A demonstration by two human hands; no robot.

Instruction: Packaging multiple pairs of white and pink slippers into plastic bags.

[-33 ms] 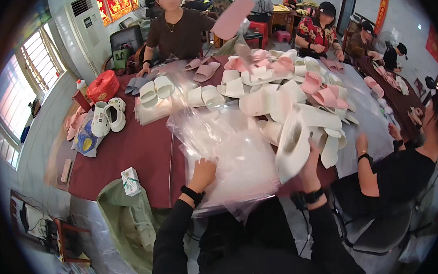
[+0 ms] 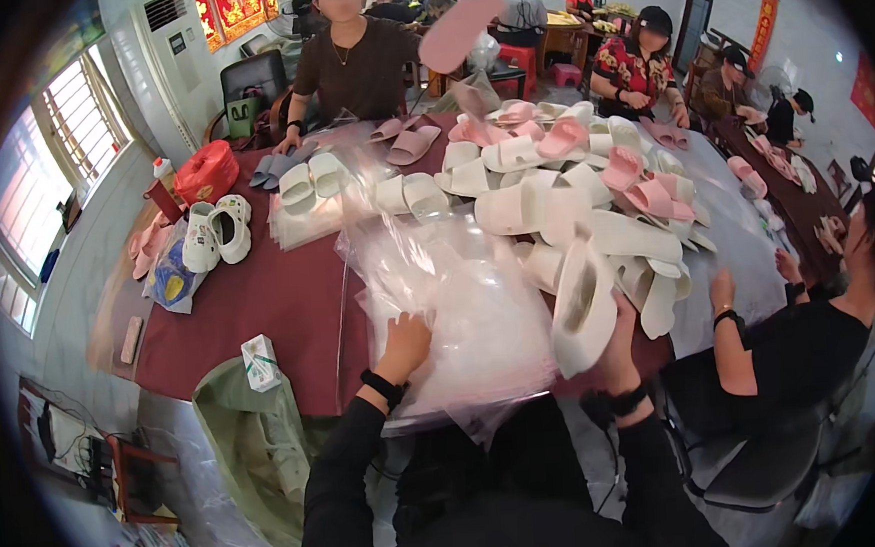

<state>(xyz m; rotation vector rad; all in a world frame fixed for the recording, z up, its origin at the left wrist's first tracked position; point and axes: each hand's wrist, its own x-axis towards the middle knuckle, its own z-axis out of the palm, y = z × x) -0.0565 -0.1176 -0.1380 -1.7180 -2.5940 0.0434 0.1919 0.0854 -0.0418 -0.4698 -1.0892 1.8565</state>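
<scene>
My left hand (image 2: 405, 348) rests on a stack of clear plastic bags (image 2: 490, 320) in front of me, its fingers curled on the film of the top bag. In my right hand (image 2: 619, 348) is a white slipper (image 2: 582, 315), held at its side and tilted over the right edge of the bags. Just beyond it lies a heap of white slippers (image 2: 514, 209) with several pink slippers (image 2: 643, 196) among them. My right fingers are partly hidden behind the held slipper.
A pair of white clogs (image 2: 217, 234) and a red plastic bag (image 2: 205, 171) stand on the left of the dark red table (image 2: 249, 305). A green sack (image 2: 229, 437) hangs at the near edge. Across the table a person holds a pink sole (image 2: 463, 29); another sits close on my right.
The white slipper in my right hand has come slightly lower and nearer to me. Across the table, the pink sole has shifted a little left. My left hand has barely moved.
</scene>
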